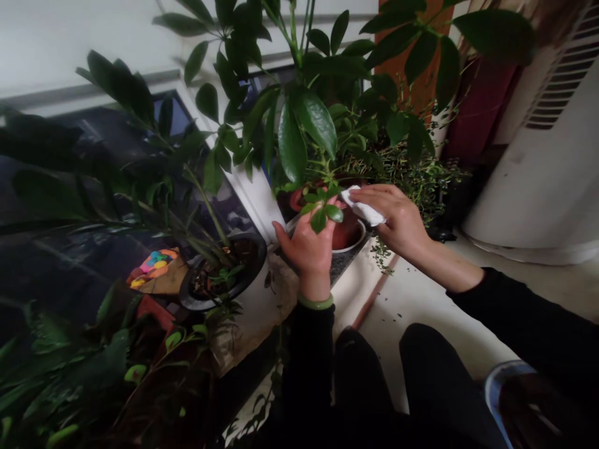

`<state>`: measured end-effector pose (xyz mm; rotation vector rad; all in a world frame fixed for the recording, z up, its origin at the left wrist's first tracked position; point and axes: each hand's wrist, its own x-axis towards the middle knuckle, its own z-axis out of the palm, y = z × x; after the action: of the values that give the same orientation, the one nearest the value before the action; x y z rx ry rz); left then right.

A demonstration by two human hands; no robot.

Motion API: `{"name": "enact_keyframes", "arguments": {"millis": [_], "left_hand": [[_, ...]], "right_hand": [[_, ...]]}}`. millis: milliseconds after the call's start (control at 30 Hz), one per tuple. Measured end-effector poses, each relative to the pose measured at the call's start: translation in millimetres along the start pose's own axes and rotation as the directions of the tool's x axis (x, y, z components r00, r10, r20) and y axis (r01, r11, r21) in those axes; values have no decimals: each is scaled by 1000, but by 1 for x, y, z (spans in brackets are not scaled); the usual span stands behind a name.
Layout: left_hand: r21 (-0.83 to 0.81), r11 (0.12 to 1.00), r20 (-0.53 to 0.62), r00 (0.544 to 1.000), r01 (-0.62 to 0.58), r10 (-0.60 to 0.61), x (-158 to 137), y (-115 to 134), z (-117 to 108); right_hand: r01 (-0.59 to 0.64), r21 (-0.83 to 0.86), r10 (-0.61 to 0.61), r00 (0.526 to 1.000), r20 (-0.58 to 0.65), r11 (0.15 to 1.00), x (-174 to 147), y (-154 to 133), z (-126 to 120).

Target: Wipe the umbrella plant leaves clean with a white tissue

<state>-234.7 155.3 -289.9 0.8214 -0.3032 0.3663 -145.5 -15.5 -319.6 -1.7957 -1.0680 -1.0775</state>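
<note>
My left hand [312, 246] is under a small cluster of green leaves [322, 211] on a tall potted plant, its thumb stretched out to the left. Its fingertips are partly hidden behind those leaves. In my right hand [397, 215] is a folded white cloth [365, 206], pinched between thumb and fingers just right of the cluster. Whether the cloth touches a leaf, I cannot tell. Larger glossy leaves [314, 121] of the same plant hang above both hands. Behind my hands stands a reddish-brown pot with a white rim [359, 240].
Left is a dark pot [255, 262] with a leafy plant, beside a box of colourful pieces [156, 265]. A window frame [255, 199] runs behind. On the right stand a white slatted appliance [538, 168] and, lower, a blue-rimmed bucket [496, 393]. Foliage [70, 368] fills the lower left.
</note>
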Motion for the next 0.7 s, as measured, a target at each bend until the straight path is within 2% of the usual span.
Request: {"name": "enact_keyframes", "arguments": {"millis": [67,133,233,333,433,533,600,700], "left_hand": [[-24,1000,-11,1000,6,-6,-1,1,1],[-57,998,-14,1000,1,-1,0,0,1],[-61,998,1,1000,-28,28,0,-1,-2],[-43,998,62,997,-53,56,0,-2,-4],[-33,997,76,995,-65,67,0,-3,-5],[-61,997,59,996,-57,61,1,-5,-6],[-65,997,42,998,-47,50,2,-6,-6],[-18,999,-2,1000,-28,28,3,-6,-6]], "right_hand": [[-26,2,26,997,-67,1000,4,-7,-1],[-2,12,3,995,-101,1000,10,-15,1],[66,20,-66,997,-29,998,13,-18,6],[32,-9,-32,999,17,999,8,-8,3],[-52,-21,50,997,-62,998,4,0,-10],[-29,-18,26,989,-143,999,8,-10,-16],[47,-15,-48,995,-91,999,15,-22,-10],[152,38,-154,986,57,988,22,-35,9]]}}
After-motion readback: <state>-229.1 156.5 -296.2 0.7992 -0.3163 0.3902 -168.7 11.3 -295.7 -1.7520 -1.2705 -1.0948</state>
